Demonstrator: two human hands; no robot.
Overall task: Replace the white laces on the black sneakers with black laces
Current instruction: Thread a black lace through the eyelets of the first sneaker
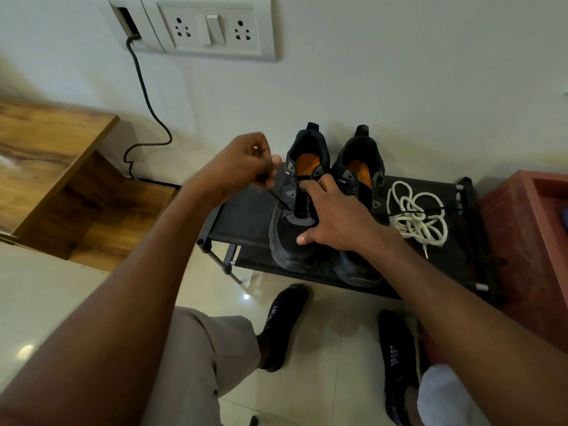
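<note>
In front of me is a pale wall (399,87) with a white socket panel (212,26); a black cable (144,87) hangs down from it. To my left stands a wooden cabinet (46,155), to my right a red box (528,241). The floor (46,302) is glossy cream tile, catching small glints of light.

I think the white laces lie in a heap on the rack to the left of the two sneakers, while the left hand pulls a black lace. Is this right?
Not quite. In the head view the white laces lie in a heap on the rack to the right of the two sneakers, not the left. The rest holds: the left hand pulls a black lace.
</note>
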